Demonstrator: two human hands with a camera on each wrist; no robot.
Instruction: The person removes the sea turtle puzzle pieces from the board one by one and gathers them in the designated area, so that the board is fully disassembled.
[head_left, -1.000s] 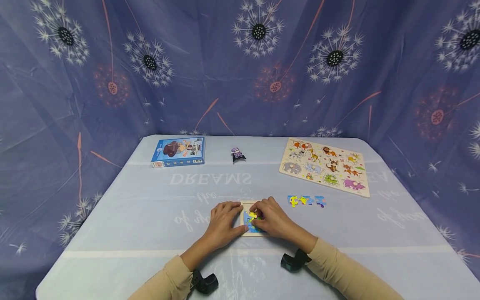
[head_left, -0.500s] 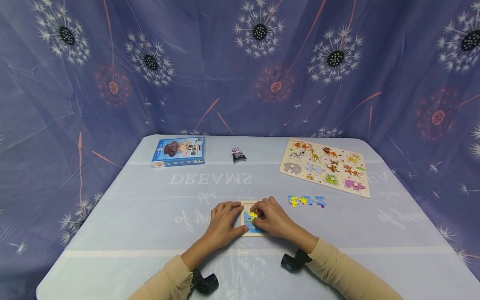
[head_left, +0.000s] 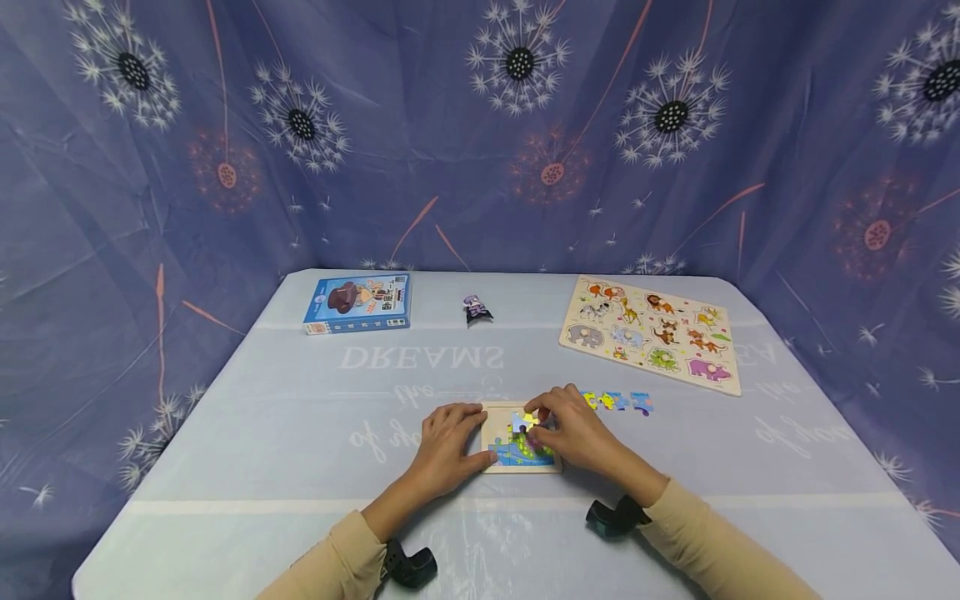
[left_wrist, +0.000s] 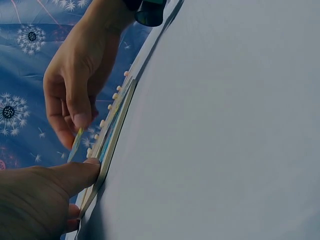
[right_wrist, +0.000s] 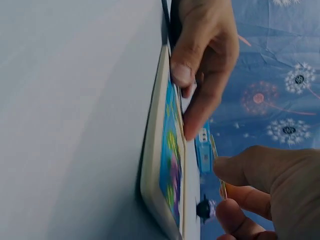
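Observation:
A small wooden jigsaw tray (head_left: 506, 469) lies on the table in the head view, its lower part filled with blue, green and purple pieces. My left hand (head_left: 448, 446) holds the tray at its left side, the thumb over the lower left corner and fingers along the left edge. Between thumb and fingers, my right hand (head_left: 573, 429) pinches a blue and yellow jigsaw piece (head_left: 519, 422). In the right wrist view this jigsaw piece (right_wrist: 214, 148) shows as a thin edge, raised above the tray (right_wrist: 151, 170). Bare wood shows in the tray's upper left.
Several loose jigsaw pieces (head_left: 641, 402) lie right of the tray, partly behind the right hand. An animal peg puzzle board (head_left: 622, 348) stands farther back right. At the back are a blue box (head_left: 356, 304) and a small purple and black item (head_left: 476, 309).
My right hand has lifted a jigsaw piece from the tray and moved slightly right and away from me. The left hand stays at the tray's left side.

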